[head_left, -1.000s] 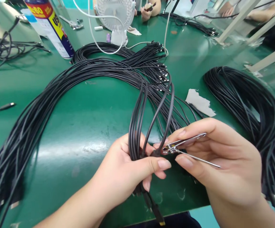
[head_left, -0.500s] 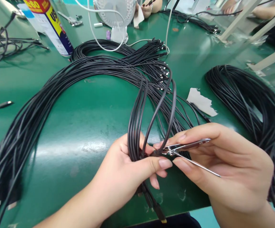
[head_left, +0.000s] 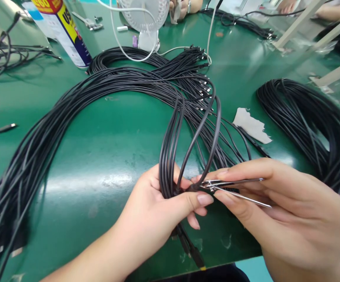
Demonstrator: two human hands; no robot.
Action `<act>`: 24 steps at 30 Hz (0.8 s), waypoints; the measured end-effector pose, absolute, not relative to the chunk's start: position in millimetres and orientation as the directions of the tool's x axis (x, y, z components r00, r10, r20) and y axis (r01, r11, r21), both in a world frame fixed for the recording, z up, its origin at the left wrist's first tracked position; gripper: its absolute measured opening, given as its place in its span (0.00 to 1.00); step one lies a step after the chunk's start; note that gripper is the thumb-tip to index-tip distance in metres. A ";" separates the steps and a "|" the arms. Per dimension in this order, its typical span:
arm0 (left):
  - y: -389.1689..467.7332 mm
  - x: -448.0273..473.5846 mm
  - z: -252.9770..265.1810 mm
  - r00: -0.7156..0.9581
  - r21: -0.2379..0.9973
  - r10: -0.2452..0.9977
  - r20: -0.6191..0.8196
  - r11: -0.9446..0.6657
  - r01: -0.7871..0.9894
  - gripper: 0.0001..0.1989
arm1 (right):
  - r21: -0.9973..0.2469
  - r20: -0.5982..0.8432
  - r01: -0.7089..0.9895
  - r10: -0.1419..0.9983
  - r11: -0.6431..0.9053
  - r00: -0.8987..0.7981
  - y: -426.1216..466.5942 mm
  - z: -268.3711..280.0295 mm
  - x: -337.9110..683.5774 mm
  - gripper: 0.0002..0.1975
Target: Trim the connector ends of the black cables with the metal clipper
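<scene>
My left hand [head_left: 161, 211] is closed around several black cables [head_left: 168, 156], with the thumb pressing near a dark joint where a cable loop meets the others. Cable ends with connectors [head_left: 198, 258] hang below that hand. In my right hand [head_left: 284, 203] is a shiny metal nail clipper [head_left: 234, 182], pinched between thumb and fingers. Its jaws touch the cable joint [head_left: 195, 187] beside my left thumb; whether they bite into anything is too small to tell. The fingertips behind the joint are partly hidden.
A long bundle of black cables [head_left: 70, 105] arcs across the green table [head_left: 105, 149]. More coiled cable [head_left: 305, 117] lies at right, near a torn paper scrap [head_left: 250, 125]. A spray can [head_left: 70, 35] and small white fan [head_left: 145, 19] stand behind. Another person's hand [head_left: 184, 9] shows beyond.
My right fingers have squeezed the clipper's levers closer together, and that hand has shifted slightly right. The left hand keeps its hold on the cables. The view has moved a little.
</scene>
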State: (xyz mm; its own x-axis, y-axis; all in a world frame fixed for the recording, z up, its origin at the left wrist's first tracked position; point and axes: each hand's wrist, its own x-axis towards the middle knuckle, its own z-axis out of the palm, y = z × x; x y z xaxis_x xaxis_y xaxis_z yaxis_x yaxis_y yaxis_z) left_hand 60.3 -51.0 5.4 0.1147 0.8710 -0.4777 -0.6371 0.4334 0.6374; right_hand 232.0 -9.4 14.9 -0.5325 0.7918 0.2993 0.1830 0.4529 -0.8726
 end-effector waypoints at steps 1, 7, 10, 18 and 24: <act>-50.7 60.2 5.3 0.121 0.632 0.870 -0.478 0.437 -0.640 0.18 | -0.874 0.297 0.186 0.795 0.449 -0.529 -9.9 15.1 231.1 0.16; -48.2 58.1 5.7 0.161 0.630 0.854 -0.495 0.480 -0.611 0.19 | -0.982 0.184 -0.017 0.930 0.189 -0.319 -6.5 16.9 225.8 0.06; -47.3 56.8 7.8 0.188 0.629 0.855 -0.483 0.488 -0.605 0.20 | -0.975 0.197 -0.177 0.902 0.138 -0.385 2.4 14.3 231.9 0.05; -48.6 54.7 4.4 0.204 0.696 0.870 -0.449 0.483 -0.531 0.19 | -0.930 0.368 -0.149 0.866 0.337 -0.340 0.7 39.7 243.7 0.07; -51.3 56.1 -1.2 0.214 0.719 0.880 -0.424 0.470 -0.513 0.18 | -0.970 0.239 0.033 0.971 0.239 -0.019 -74.4 19.1 316.8 0.05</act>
State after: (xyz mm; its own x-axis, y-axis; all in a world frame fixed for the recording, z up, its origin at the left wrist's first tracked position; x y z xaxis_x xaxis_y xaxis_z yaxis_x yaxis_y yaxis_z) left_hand 56.1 -51.3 -1.2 0.2137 0.8803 -0.4236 -0.5126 0.4701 0.7185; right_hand 316.8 -74.4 19.1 -0.0186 0.9709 0.2389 0.0329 0.2394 -0.9704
